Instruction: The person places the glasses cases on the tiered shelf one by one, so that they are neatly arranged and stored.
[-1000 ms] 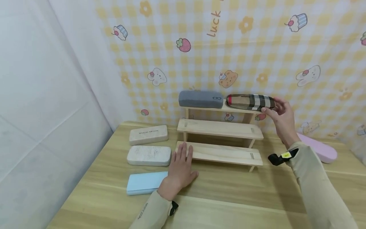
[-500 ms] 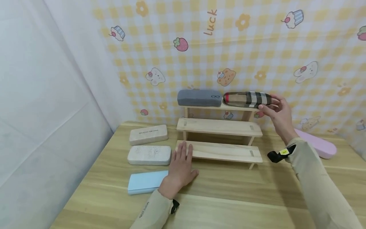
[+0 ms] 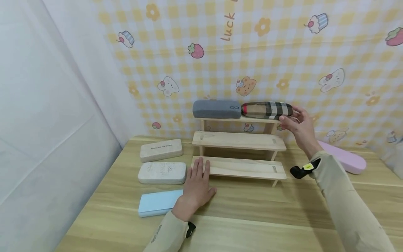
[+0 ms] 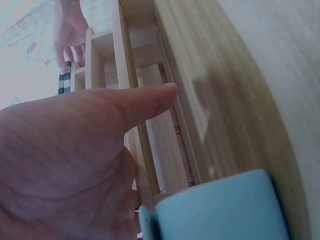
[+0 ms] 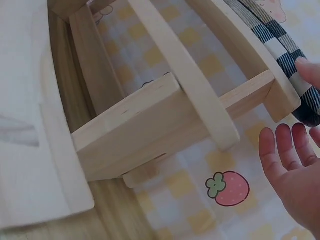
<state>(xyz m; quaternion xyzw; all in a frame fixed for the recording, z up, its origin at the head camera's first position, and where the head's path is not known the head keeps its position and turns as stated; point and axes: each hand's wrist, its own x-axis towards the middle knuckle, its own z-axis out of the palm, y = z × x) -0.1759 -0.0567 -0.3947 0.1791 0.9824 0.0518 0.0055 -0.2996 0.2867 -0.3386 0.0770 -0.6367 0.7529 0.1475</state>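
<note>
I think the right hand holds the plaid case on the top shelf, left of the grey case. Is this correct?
Not quite: the head view shows the plaid case to the right of the grey case. The right hand does hold it on the top shelf.

Beige sleeves (image 3: 346, 199), black wrist straps (image 3: 316, 163)

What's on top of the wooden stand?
The wooden stand has a grey case and a plaid case on top. The right hand partly covers the plaid case's right end; the left hand hides part of the bottom step.
</note>
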